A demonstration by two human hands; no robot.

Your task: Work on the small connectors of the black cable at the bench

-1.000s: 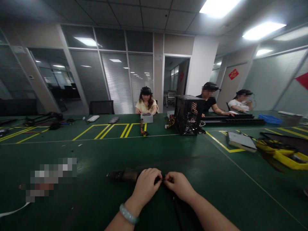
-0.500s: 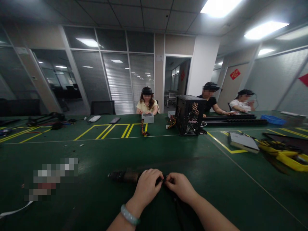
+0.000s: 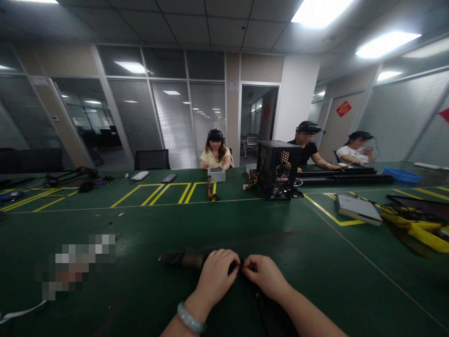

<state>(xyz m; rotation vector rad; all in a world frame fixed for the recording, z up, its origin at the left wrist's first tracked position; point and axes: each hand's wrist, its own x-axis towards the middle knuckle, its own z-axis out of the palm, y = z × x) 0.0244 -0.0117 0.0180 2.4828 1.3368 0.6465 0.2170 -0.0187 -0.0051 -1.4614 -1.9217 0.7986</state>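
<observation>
My left hand (image 3: 219, 274) is closed, fingertips pinched together beside a dark tool-like object (image 3: 184, 259) that lies on the green table (image 3: 140, 238). Part of that object is hidden behind the hand. Close to its right, my right hand (image 3: 264, 275) is closed too, thumb and fingers pressed together. The fingertips of both hands nearly meet around something small and dark, too small to make out. A thin dark cable (image 3: 259, 304) runs below my right hand toward the bottom edge.
A black computer case (image 3: 275, 171) stands past my hands. Across the table, a person handles a grey box (image 3: 216, 174) with coloured wires. At the right are a silver box (image 3: 358, 208) and a yellow tray (image 3: 430, 236). A pixelated object (image 3: 75, 264) lies left.
The view has shifted slightly, so the scene sits a little lower and to the right. Both hands keep nearly the same pinched pose.
</observation>
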